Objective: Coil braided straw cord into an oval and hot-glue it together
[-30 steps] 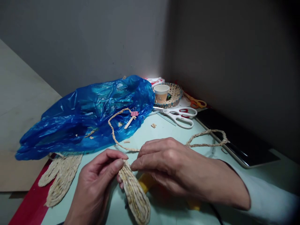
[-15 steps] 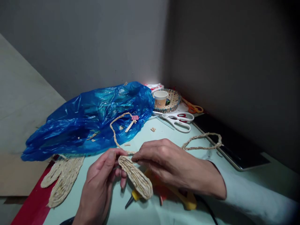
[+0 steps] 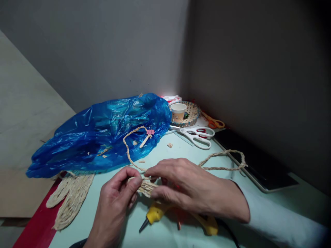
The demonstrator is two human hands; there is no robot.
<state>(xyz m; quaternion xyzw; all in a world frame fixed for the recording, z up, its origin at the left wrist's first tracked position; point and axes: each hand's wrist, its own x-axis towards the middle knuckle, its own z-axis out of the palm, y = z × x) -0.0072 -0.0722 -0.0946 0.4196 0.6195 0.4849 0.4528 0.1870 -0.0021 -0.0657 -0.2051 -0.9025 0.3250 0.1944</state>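
Observation:
Between my hands is a flat, coiled piece of braided straw rope (image 3: 146, 187), its right part covered by my right hand. My left hand (image 3: 120, 193) pinches its left end between thumb and fingers. Over the other end, my right hand (image 3: 183, 187) closes with thumb below and fingers on top. A thin straw braid (image 3: 128, 151) runs from the piece up onto the blue bag, where a pink binder clip (image 3: 150, 132) grips its end. Beyond my right hand lies a loop of straw rope (image 3: 222, 168). Under my hands rests a yellow glue gun (image 3: 155, 212), partly hidden.
A blue plastic bag (image 3: 103, 127) sprawls at the back left, with a flat straw-braid piece (image 3: 74, 198) in front of it. White scissors (image 3: 198, 134), a woven basket (image 3: 192, 113) holding a paper cup (image 3: 178, 113), orange scissors (image 3: 214, 122) and a black tablet-like device (image 3: 253, 162) are farther back and right.
The coiled straw piece has turned from pointing down toward me to lying more level. My left thumb now presses on its end, and my right thumb has come onto it, uncovering more of the glue gun.

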